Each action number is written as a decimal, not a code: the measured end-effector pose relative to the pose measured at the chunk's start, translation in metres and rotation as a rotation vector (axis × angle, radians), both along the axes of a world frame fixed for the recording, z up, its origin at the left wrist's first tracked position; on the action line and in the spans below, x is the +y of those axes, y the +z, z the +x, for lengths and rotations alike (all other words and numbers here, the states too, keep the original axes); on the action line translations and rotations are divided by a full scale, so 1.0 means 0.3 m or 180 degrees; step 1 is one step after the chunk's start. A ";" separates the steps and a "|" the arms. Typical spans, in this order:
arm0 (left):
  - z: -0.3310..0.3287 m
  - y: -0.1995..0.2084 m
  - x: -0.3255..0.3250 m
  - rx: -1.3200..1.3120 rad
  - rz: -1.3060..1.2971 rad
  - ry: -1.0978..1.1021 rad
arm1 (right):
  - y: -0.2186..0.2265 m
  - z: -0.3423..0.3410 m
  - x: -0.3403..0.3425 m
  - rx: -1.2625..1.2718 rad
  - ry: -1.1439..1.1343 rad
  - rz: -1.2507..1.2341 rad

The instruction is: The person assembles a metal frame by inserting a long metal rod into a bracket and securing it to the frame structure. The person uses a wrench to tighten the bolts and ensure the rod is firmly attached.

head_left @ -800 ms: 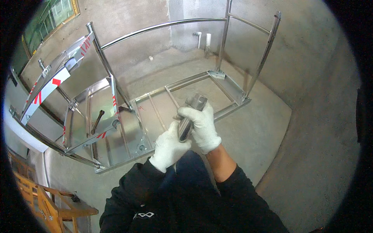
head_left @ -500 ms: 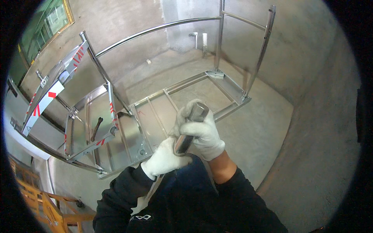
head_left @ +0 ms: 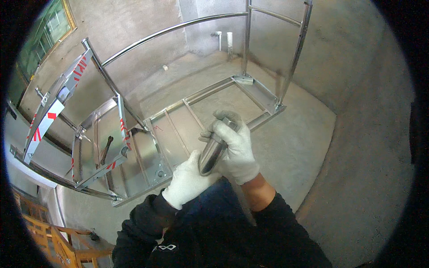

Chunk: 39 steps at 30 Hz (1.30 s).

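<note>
Right hand [head_left: 234, 147] clamped round steel tube [head_left: 213, 149], left hand [head_left: 190, 181] cupping its lower end (likely steadying it); steel frame [head_left: 196, 111] lies just beyond both.

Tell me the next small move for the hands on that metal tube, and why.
Probably lower the metal tube toward the steel frame on the floor. The right hand grips its upper part and the left hand cups its lower end, so it is held in the air above the frame, touching none of it.
</note>
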<state>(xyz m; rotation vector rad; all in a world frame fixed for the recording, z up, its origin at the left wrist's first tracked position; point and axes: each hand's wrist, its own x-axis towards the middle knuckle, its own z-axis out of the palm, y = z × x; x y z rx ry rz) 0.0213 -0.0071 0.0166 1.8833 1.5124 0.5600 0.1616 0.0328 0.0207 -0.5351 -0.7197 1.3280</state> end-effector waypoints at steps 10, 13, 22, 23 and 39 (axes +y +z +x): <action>-0.070 -0.064 -0.013 -0.0860 -0.0424 -0.0701 | -0.053 0.003 0.020 0.0701 0.1200 0.0835; -0.110 -0.093 -0.005 -0.2247 -0.2108 -0.1780 | -0.036 -0.014 0.011 0.1514 0.2022 0.1621; -0.153 -0.086 -0.027 -0.3391 -0.2575 -0.1020 | 0.011 -0.032 0.007 0.0621 0.1034 0.1166; -0.138 -0.071 -0.036 -0.2598 -0.1640 -0.0756 | 0.010 -0.034 0.013 0.0339 0.0633 0.0931; -0.120 -0.054 -0.016 -0.1680 -0.0835 -0.0224 | -0.076 -0.138 0.019 -0.0006 0.0588 0.0215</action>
